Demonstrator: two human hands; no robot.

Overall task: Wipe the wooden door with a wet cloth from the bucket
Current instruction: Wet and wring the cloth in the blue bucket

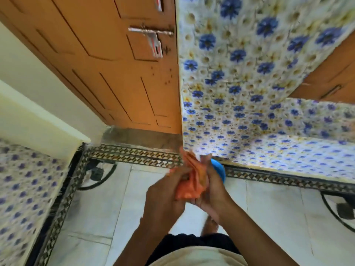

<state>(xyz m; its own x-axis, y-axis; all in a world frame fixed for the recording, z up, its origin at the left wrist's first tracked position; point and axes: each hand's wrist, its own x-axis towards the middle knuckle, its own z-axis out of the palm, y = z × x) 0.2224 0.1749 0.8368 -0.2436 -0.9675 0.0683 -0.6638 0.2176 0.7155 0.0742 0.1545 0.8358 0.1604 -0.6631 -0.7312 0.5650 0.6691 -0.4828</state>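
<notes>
Both my hands hold a crumpled orange cloth (189, 181) low in front of me. My left hand (165, 191) grips its left side and my right hand (213, 189) grips its right side. The picture is blurred around the hands. Behind my right hand shows part of a blue bucket (218, 168) on the floor by the wall. The orange wooden door (107, 60) fills the upper left, with a metal latch (151, 33) near its right edge.
A wall with blue flower tiles (249, 73) stands right of the door and runs along the right side. A cream ledge (38, 116) juts out at left. A patterned border strip (134, 154) edges the white tiled floor (107, 198). My foot (210, 226) stands below.
</notes>
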